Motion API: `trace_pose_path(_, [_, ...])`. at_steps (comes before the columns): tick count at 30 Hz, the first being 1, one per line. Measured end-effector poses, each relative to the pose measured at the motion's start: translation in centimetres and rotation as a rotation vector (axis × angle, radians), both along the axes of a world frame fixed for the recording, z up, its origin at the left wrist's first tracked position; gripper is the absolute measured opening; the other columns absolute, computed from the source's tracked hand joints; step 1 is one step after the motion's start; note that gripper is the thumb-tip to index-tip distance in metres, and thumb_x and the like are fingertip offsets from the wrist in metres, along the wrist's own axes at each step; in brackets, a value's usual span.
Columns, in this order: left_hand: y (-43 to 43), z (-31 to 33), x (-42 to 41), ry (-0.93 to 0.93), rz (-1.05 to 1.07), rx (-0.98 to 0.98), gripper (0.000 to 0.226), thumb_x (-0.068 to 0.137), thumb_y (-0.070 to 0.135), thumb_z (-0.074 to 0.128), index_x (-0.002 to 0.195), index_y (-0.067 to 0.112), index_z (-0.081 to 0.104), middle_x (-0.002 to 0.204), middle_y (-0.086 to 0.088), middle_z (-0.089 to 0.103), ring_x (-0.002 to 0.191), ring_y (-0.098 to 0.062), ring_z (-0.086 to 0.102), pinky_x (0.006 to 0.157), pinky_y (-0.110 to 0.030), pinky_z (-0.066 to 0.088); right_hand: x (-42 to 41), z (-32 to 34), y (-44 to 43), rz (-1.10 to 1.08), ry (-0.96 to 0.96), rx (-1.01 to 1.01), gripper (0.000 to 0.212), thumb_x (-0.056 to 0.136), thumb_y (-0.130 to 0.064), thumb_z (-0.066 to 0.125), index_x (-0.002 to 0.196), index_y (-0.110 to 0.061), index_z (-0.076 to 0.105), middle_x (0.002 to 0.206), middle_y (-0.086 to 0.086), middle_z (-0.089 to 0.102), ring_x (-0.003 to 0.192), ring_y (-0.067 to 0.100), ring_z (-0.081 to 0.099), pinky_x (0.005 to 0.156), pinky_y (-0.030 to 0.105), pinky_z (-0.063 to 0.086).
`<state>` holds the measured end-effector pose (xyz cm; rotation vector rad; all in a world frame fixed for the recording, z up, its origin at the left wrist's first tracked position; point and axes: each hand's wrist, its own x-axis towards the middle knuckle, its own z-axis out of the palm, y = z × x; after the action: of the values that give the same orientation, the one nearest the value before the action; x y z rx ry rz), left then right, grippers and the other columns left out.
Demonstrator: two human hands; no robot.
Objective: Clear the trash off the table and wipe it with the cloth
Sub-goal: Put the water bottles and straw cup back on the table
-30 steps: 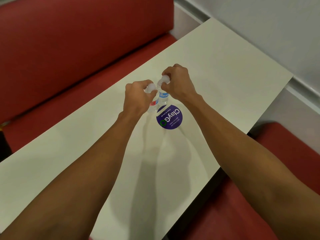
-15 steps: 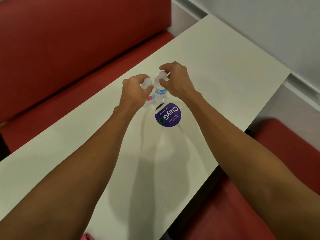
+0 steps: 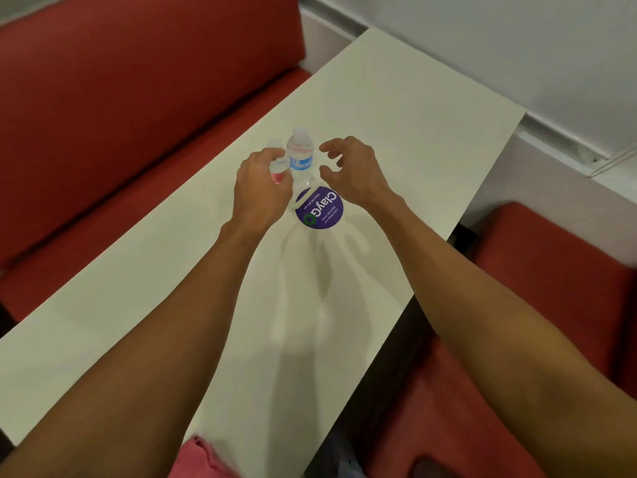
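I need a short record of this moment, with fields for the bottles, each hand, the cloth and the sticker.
bottles: blue-label bottle and smaller pink-label bottle, both upright on the table
left hand: in front of the pink-label bottle; grip unclear
right hand: fingers spread, beside the blue-label bottle, not touching
sticker: round, purple, on the table
cloth: pink, at the bottom of the view

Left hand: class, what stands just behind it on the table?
A small clear plastic bottle with a pink label: its cap and upper body show. The left hand covers its lower part and base, so any grip is hidden.
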<state>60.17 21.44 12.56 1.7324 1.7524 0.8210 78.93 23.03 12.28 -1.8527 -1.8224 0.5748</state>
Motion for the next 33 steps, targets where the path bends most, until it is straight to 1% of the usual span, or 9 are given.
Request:
trace_pose_path(4, [-3.7,0.2,0.1,-0.037,-0.113,-0.018,0.038,0.100,0.023,0.070,0.137,0.014,0.063,0.135,-0.002,0.066,0.121,-0.014,0.062,0.092,-0.019,0.047,0.3,0.2,-5.3,-0.036,0.007,-0.013,0.047,0.092,-0.028,0.077,0.137,-0.019,0.065,0.123,0.003,0.065,0.102,0.016,0.062,0.085,0.029,0.057])
trace_pose_path(7, [-6.8,0.0,0.0,-0.036,-0.231,-0.032,0.040,0.098,0.023,0.072,0.137,0.014,0.063,0.130,0.000,0.068,0.114,-0.012,0.063,0.079,-0.011,0.048,0.4,-0.1,-9.9,-0.074,0.009,-0.023,0.046,0.092,-0.027,0.078,0.136,-0.018,0.066,0.121,0.002,0.066,0.099,0.012,0.061,0.075,0.014,0.049])
trace_pose_path(9, [-9.1,-0.1,0.2,-0.048,-0.286,-0.035,0.039,0.098,0.020,0.073,0.136,0.014,0.064,0.129,-0.001,0.069,0.113,-0.014,0.064,0.086,-0.019,0.057,0.2,-0.1,-13.3,-0.097,0.009,-0.031,0.045,0.093,-0.027,0.077,0.135,-0.017,0.066,0.120,0.003,0.066,0.097,0.011,0.059,0.074,0.012,0.042])
trace_pose_path(11, [-11.6,0.0,0.5,-0.064,-0.330,-0.023,0.035,0.098,0.019,0.071,0.133,0.015,0.065,0.126,-0.002,0.070,0.110,-0.013,0.065,0.095,-0.028,0.057,0.1,0.0,-16.7,-0.129,0.026,-0.048,0.041,0.096,-0.027,0.074,0.136,-0.018,0.066,0.120,0.002,0.066,0.096,0.011,0.060,0.080,0.016,0.045])
trace_pose_path(15, [-16.9,0.2,0.9,-0.080,-0.448,-0.037,0.030,0.101,0.019,0.067,0.130,0.016,0.067,0.117,0.000,0.072,0.104,-0.011,0.065,0.093,-0.026,0.054,0.1,0.0,-23.9,-0.236,0.051,-0.078,0.038,0.098,-0.028,0.071,0.136,-0.022,0.065,0.119,-0.004,0.064,0.099,0.010,0.062,0.087,0.022,0.050])
trace_pose_path(23, [-27.4,-0.8,3.9,-0.045,-0.708,-0.124,0.030,0.104,0.021,0.064,0.134,0.018,0.066,0.127,-0.002,0.071,0.113,-0.017,0.067,0.101,-0.035,0.057,1.1,-1.6,-38.4,-0.464,0.092,-0.092,0.037,0.094,-0.021,0.074,0.131,-0.016,0.070,0.115,0.000,0.066,0.097,0.011,0.061,0.092,0.024,0.050])
trace_pose_path(26, [-31.3,-2.2,5.6,-0.039,-0.804,-0.182,0.031,0.103,0.020,0.064,0.134,0.017,0.067,0.126,-0.001,0.072,0.112,-0.014,0.067,0.102,-0.031,0.054,2.0,-2.7,-44.1,-0.572,0.108,-0.112,0.036,0.092,-0.020,0.075,0.128,-0.017,0.072,0.113,0.001,0.067,0.095,0.010,0.061,0.091,0.021,0.048])
trace_pose_path(29, [-35.0,-4.2,7.7,-0.041,-0.900,-0.218,0.030,0.102,0.018,0.065,0.131,0.016,0.069,0.121,-0.001,0.073,0.103,-0.007,0.064,0.095,-0.018,0.047,2.8,-4.0,-49.2,-0.669,0.110,-0.133,0.035,0.089,-0.017,0.076,0.125,-0.014,0.074,0.112,0.004,0.070,0.096,0.011,0.062,0.092,0.012,0.045])
trace_pose_path(33, [-39.5,-7.0,10.6,-0.026,-1.021,-0.257,0.026,0.100,0.018,0.065,0.126,0.016,0.071,0.107,0.004,0.073,0.094,-0.006,0.065,0.086,-0.011,0.047,4.0,-5.8,-55.6,-0.795,0.128,-0.154,0.034,0.089,-0.016,0.076,0.124,-0.015,0.074,0.113,0.004,0.071,0.105,0.015,0.066,0.101,0.028,0.046])
